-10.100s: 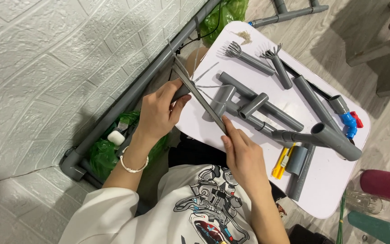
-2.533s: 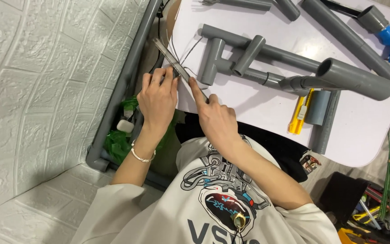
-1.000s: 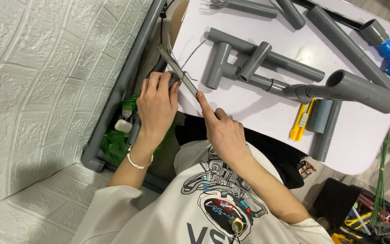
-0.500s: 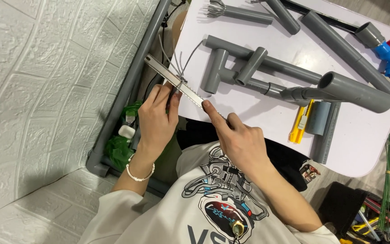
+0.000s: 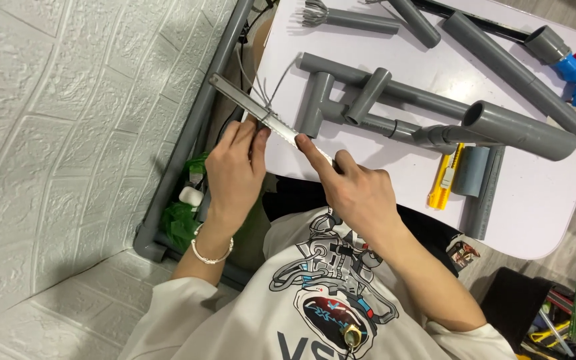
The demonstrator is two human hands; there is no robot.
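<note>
The person wears a white short-sleeved T-shirt with a large graphic printed on the chest: grey mechanical tubes and shapes around a dark oval touched with red and blue, and big dark letters below. Both forearms are bare. The left hand [image 5: 235,177] has 1 thin beaded bracelet at the wrist; the right hand [image 5: 355,193] wears nothing.

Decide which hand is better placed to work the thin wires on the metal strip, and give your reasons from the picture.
Left, probably. The left hand has its fingertips right at the thin wires on the metal strip. The right hand grips the strip's nearer end, forefinger along it, steadying it away from the wires.
</note>
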